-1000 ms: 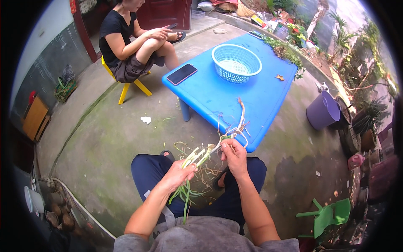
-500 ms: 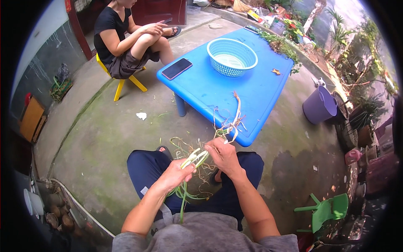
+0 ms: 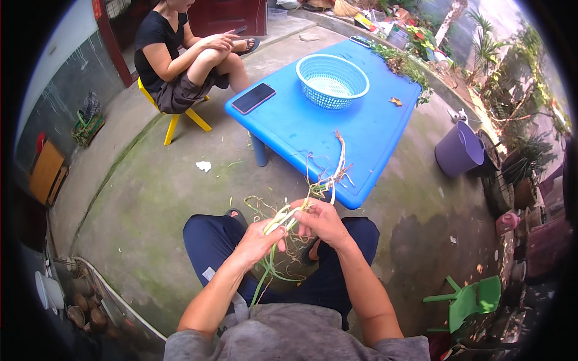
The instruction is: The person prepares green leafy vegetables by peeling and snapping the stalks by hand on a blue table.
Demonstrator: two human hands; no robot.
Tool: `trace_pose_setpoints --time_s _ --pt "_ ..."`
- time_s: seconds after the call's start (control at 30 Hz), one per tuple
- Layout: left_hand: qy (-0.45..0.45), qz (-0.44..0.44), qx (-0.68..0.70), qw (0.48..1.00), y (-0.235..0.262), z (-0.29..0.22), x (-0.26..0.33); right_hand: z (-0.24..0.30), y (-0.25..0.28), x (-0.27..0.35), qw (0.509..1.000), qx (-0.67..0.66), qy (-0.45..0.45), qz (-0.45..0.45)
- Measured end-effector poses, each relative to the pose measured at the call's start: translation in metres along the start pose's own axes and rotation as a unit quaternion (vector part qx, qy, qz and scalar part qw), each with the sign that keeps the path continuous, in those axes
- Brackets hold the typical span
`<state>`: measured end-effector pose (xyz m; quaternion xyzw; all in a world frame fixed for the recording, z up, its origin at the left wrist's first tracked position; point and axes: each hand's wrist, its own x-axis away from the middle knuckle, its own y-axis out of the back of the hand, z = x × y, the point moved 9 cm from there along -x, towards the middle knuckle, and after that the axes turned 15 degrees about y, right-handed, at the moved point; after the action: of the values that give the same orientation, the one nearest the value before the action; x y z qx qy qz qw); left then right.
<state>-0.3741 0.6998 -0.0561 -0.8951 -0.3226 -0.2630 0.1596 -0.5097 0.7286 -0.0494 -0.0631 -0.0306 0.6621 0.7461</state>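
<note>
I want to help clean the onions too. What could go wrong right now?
The left hand and right hand hold the green onions over the lap, so peelings may drop onto the trousers or the ground, where some already lie. The roots stretch over the blue table corner and might catch on it. The phone lies near the table's edge and could get knocked off.

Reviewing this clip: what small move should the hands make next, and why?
Probably the right hand peels the loose outer skin off the green onion that the left hand grips: pale strands and roots hang from the stalk's end.
</note>
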Motion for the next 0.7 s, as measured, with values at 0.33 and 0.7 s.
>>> trace_pose_setpoints --time_s 0.33,0.7 --pt "0.004 -0.003 0.042 0.999 0.016 -0.006 -0.032 0.012 0.02 -0.014 0.995 0.027 0.063 -0.073" --pt "-0.009 -0.004 0.239 0.971 0.058 -0.005 -0.041 0.018 0.059 -0.003 0.967 0.205 0.095 -0.122"
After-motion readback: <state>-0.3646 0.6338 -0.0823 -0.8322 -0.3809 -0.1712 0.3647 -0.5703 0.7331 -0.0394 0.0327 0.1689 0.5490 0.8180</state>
